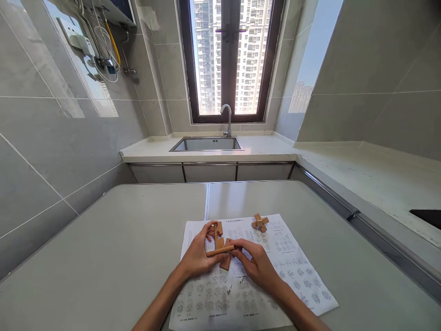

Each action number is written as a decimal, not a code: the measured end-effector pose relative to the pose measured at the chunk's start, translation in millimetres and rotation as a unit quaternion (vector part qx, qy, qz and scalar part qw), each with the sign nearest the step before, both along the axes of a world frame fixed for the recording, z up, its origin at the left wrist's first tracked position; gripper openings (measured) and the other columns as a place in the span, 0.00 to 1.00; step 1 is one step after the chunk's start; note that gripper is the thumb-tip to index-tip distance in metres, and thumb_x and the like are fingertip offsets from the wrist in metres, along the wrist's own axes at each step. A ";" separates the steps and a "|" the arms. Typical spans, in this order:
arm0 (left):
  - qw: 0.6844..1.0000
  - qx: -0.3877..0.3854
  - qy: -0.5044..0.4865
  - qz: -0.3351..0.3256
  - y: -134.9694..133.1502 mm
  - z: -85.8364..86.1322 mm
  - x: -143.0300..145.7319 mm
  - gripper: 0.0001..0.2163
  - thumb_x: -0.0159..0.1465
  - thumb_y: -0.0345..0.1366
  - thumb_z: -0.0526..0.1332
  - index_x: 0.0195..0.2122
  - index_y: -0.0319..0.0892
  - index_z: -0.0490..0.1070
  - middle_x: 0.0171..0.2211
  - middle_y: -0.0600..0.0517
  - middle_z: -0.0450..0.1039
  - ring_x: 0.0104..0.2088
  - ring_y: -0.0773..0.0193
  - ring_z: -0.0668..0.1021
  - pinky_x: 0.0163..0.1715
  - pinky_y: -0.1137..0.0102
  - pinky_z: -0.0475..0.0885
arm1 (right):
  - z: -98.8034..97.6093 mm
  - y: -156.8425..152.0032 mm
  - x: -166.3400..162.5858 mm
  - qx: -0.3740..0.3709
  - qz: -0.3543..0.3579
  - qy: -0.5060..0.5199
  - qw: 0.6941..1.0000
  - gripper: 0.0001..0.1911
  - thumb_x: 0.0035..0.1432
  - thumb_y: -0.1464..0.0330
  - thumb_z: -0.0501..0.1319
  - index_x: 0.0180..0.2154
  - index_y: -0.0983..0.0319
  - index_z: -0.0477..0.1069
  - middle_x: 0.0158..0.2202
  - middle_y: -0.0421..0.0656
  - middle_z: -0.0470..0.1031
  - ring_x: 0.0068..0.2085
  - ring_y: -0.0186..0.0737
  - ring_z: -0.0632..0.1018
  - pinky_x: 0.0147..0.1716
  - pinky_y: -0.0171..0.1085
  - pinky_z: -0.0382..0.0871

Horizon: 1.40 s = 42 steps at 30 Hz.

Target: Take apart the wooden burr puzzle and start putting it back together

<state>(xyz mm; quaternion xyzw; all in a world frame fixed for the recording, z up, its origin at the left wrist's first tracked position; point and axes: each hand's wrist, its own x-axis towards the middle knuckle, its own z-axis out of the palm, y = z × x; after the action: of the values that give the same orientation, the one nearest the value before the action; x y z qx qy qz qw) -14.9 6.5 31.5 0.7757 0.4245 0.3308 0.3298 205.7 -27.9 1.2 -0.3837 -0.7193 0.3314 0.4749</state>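
My left hand (197, 255) and my right hand (257, 263) together hold a partly joined wooden burr puzzle (220, 243) of notched wooden bars, just above a printed instruction sheet (292, 271). One bar stands upright between my left fingers; a thinner bar lies crosswise, pinched by my right fingertips. A second, assembled wooden cross puzzle (260, 222) lies on the sheet's far edge, apart from both hands.
The sheet lies on a grey table (103, 257). Behind it run a white counter with a steel sink (206, 144) and tap (227, 117) under a window. A counter (379, 174) runs along the right; a water heater with hoses (99, 41) hangs top left.
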 end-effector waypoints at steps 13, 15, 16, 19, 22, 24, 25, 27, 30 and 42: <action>0.995 0.053 0.069 -0.040 -0.7 -10.2 -1.7 0.34 0.64 0.36 0.69 0.69 0.56 0.60 0.55 0.48 0.73 0.52 0.54 0.77 0.52 0.61 0.73 | 0.0 4.8 -3.4 -0.102 0.016 0.140 0.985 0.15 0.70 0.55 0.59 0.44 0.59 0.74 0.35 0.43 0.79 0.38 0.44 0.79 0.41 0.39 0.73; 0.983 0.129 0.127 -0.022 2.6 -17.2 -3.9 0.25 0.70 0.34 0.60 0.68 0.56 0.64 0.47 0.48 0.76 0.44 0.57 0.79 0.45 0.63 0.74 | -0.5 6.8 -3.2 -0.128 0.029 0.167 0.977 0.16 0.69 0.53 0.60 0.43 0.59 0.74 0.34 0.43 0.78 0.37 0.43 0.79 0.39 0.39 0.73; 0.973 0.173 0.155 -0.007 4.4 -20.4 -5.4 0.22 0.72 0.34 0.57 0.67 0.56 0.66 0.43 0.49 0.78 0.41 0.57 0.79 0.42 0.64 0.73 | -0.7 7.5 -3.5 -0.138 0.034 0.177 0.974 0.17 0.69 0.52 0.61 0.43 0.59 0.74 0.34 0.43 0.78 0.36 0.44 0.79 0.38 0.40 0.73; 0.934 0.290 0.208 0.006 8.2 -25.8 -9.8 0.20 0.74 0.35 0.55 0.66 0.51 0.67 0.37 0.50 0.79 0.35 0.58 0.79 0.36 0.65 0.70 | 0.0 8.1 -4.6 -0.159 0.049 0.194 0.967 0.19 0.67 0.50 0.61 0.42 0.60 0.74 0.32 0.43 0.78 0.35 0.45 0.78 0.37 0.41 0.72; 0.910 0.353 0.218 0.014 8.1 -24.4 -11.0 0.18 0.75 0.35 0.54 0.65 0.47 0.66 0.36 0.50 0.79 0.33 0.59 0.79 0.33 0.66 0.68 | 2.3 6.9 -5.0 -0.165 0.066 0.213 0.961 0.19 0.66 0.50 0.63 0.41 0.59 0.74 0.32 0.43 0.79 0.35 0.45 0.78 0.37 0.41 0.72; 0.901 0.375 0.219 0.016 7.2 -22.2 -10.1 0.18 0.76 0.36 0.54 0.65 0.46 0.66 0.34 0.51 0.79 0.31 0.60 0.79 0.31 0.67 0.67 | 4.0 5.7 -4.8 -0.173 0.073 0.227 0.956 0.18 0.66 0.51 0.64 0.41 0.59 0.74 0.32 0.43 0.80 0.35 0.44 0.78 0.38 0.41 0.72; 0.897 0.382 0.221 0.016 6.9 -21.3 -9.6 0.18 0.76 0.36 0.54 0.65 0.46 0.65 0.33 0.51 0.79 0.31 0.60 0.79 0.31 0.67 0.67 | 4.6 5.1 -4.8 -0.178 0.075 0.232 0.953 0.18 0.66 0.51 0.64 0.41 0.59 0.75 0.31 0.43 0.80 0.34 0.44 0.78 0.38 0.41 0.72; 0.892 0.387 0.232 0.017 6.8 -20.4 -8.9 0.17 0.76 0.35 0.54 0.64 0.45 0.66 0.32 0.51 0.78 0.30 0.60 0.78 0.30 0.66 0.66 | 5.3 4.1 -5.2 -0.184 0.074 0.237 0.951 0.18 0.65 0.51 0.65 0.41 0.60 0.75 0.31 0.44 0.80 0.34 0.44 0.79 0.38 0.42 0.73; 0.889 0.388 0.243 0.015 7.4 -20.4 -8.9 0.17 0.76 0.35 0.53 0.64 0.43 0.65 0.32 0.51 0.79 0.29 0.59 0.77 0.30 0.66 0.66 | 5.7 2.7 -6.4 -0.183 0.060 0.231 0.954 0.19 0.65 0.50 0.65 0.40 0.60 0.76 0.31 0.45 0.81 0.34 0.46 0.80 0.38 0.43 0.74; 0.896 0.393 0.206 -0.010 8.2 -19.4 -12.9 0.16 0.76 0.36 0.55 0.63 0.46 0.66 0.33 0.50 0.79 0.31 0.59 0.78 0.31 0.66 0.70 | -4.6 6.7 -0.6 -0.223 0.114 0.266 0.931 0.18 0.62 0.51 0.68 0.39 0.60 0.74 0.32 0.46 0.84 0.35 0.49 0.84 0.42 0.46 0.76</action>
<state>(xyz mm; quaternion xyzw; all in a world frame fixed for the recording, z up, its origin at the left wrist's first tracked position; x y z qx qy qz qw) -27.8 14.6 12.1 0.8973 0.3104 0.2997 -0.0933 205.1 -21.2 -3.5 -0.2924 -0.5131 0.6250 0.5105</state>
